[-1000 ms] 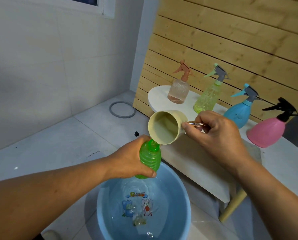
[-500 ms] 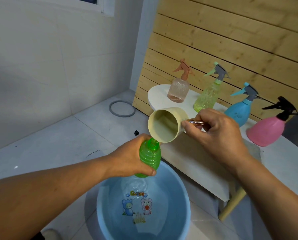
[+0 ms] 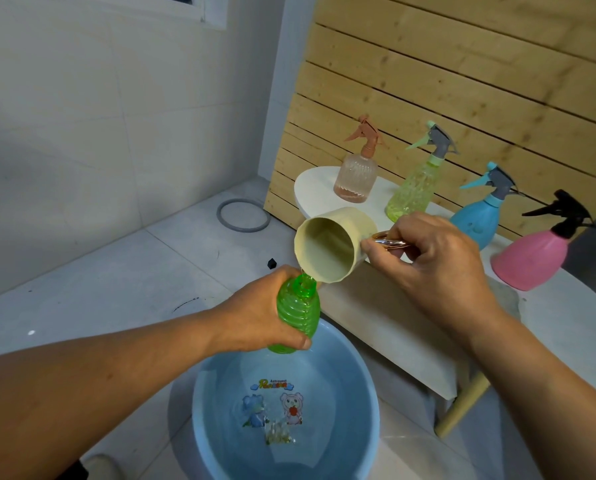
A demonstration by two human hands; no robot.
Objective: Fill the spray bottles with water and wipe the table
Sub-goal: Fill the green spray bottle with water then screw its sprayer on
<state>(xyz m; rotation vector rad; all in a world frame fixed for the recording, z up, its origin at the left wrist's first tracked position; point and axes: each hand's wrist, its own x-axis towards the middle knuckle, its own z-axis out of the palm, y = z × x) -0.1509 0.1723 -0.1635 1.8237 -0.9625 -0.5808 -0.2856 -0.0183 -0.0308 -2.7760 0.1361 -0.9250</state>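
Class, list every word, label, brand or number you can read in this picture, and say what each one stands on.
Colourful cartoon lettering on the bottom of the round blue plastic basin, above two cartoon animals: too blurred to read.
Small line above that lettering: too small to read.
The spray bottles, cream cup and white table show no text.

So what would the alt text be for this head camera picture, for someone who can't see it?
A right hand tips a cream cup into a green bottle gripped by the left hand above a blue basin; four spray bottles stand behind.
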